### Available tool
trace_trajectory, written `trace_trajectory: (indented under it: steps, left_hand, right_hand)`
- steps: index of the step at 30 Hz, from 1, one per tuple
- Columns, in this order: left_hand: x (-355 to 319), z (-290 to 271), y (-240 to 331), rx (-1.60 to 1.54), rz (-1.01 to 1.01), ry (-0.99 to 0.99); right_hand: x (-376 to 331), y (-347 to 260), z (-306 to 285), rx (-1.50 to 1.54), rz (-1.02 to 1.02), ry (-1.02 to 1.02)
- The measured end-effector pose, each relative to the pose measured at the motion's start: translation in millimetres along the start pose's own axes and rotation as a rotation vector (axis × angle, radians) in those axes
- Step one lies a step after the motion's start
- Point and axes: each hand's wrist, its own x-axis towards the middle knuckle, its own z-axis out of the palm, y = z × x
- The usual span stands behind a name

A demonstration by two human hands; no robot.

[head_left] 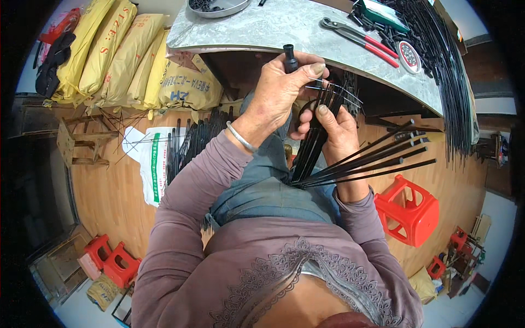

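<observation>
My left hand (272,93) is closed, with a black ribbed plastic tube (290,57) standing up out of its grip. Its thumb and fingertips pinch together at thin metal wires (344,91), just at the top of a bundle of thin black rods (311,150). Around that bundle my right hand (340,128) is wrapped, thumb pressed along the rods. The bundle slants down to my lap, where several thicker black rods (377,153) fan out to the right. Fingers and rods hide how the wires meet the bundle.
Ahead stands a grey marbled table (262,30) with red-handled pincers (361,42), a small oval dish (409,57), a metal pan (219,10) and piled black rods (456,109). Yellow sacks (123,60) lean at left. A red stool (410,210) is at right; more rods (191,142) lie left.
</observation>
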Motion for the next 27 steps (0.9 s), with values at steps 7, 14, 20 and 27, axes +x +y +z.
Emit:
trace_trajectory:
  steps: [7,14,20,27]
  left_hand:
    - [-3,0,14,0.095,-0.072,0.022]
    - [1,-2,18,0.174,-0.087,-0.02]
    - [-4,-9,11,0.346,0.016,0.004]
    - [-21,8,3,0.506,-0.11,0.088]
  right_hand:
    - [0,5,3,-0.056,-0.051,0.011]
    - [-3,3,2,-0.011,-0.025,0.053]
    - [0,2,-4,-0.203,-0.166,0.093]
    - [-5,-3,-6,-0.106,-0.131,0.038]
